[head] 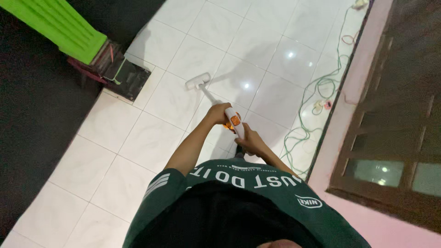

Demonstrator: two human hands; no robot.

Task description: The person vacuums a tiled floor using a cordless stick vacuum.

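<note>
The person stands over a white glossy tiled floor (pixel 151 142) and works a slim white stick vacuum cleaner with an orange panel on its body (pixel 234 121). Which hand is which has to be judged from the arms: the forearm running up from the picture's left shoulder ends in the hand higher on the tool, read here as the left hand (pixel 217 113); it is clenched around the upper part of the vacuum body. The right hand (pixel 250 143) is clenched around the handle end, just below and nearer the torso. Both hands touch the tool; neither is released.

From the left hand, a thin white tube runs forward and away to the flat white floor nozzle (pixel 198 81), which rests on the tile well ahead of both hands.

Recommended technique for the stroke in hand:
- Keep the nozzle flat on the tile; a tilted head likely loses suction.
- Steer with the forward hand and push with the rear hand, in straight overlapping passes along the tile joints.
- Keep strokes slow near edges.

Hazards: a tangle of green and white electrical cables (pixel 317 105) lies on the floor to the right of the hands, beside the pink wall base (pixel 363 59); keep the nozzle apart from it. A dark low stand carrying a bright green ribbed panel (pixel 59 23) sits far left of the hands, ahead of the nozzle's left side
</note>
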